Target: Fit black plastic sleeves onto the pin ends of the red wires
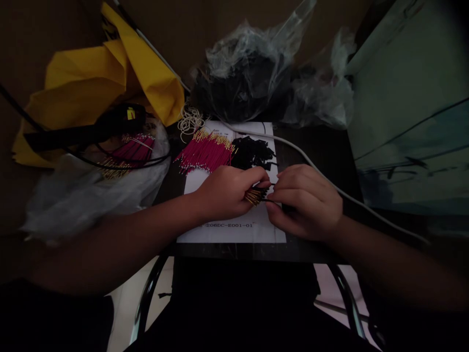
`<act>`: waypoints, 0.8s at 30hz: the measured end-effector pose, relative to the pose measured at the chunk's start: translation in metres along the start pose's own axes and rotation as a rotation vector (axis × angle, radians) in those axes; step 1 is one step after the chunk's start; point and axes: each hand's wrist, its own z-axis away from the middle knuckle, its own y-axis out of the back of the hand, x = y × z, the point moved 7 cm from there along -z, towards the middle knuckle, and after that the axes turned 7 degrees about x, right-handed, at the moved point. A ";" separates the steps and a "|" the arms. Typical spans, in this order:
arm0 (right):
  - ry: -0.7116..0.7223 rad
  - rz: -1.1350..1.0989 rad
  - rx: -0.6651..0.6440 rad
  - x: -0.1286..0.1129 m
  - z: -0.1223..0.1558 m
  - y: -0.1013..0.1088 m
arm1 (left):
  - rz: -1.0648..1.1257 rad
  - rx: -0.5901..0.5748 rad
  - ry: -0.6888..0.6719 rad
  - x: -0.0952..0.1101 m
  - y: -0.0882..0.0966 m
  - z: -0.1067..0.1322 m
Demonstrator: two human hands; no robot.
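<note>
My left hand is closed around a bundle of wires with gold-coloured terminal ends that stick out toward the right. Close beside it, my right hand pinches a thin black sleeve at the bundle's tips; the fingertips partly hide it. Just beyond the hands lies a spread pile of dark red wires with gold ends at the top and pale ends at the bottom. A heap of short black sleeves touches its right side. Both rest on a printed white sheet.
A dark table carries everything. Clear plastic bags with black contents stand at the back. At left are a yellow bag and more red wires on plastic. A white cable runs along the right.
</note>
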 end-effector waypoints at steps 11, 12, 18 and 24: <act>0.015 -0.029 -0.057 0.005 0.005 -0.006 | -0.096 -0.027 -0.024 0.000 -0.001 -0.001; 0.002 -0.039 -0.056 0.007 0.005 -0.006 | -0.100 -0.023 -0.028 0.000 -0.001 -0.001; -0.072 -0.020 -0.012 0.013 0.005 -0.007 | -0.172 0.017 -0.090 0.001 -0.001 0.000; -0.202 -0.182 -0.026 0.024 0.005 -0.010 | -0.092 0.033 -0.127 0.004 0.000 0.003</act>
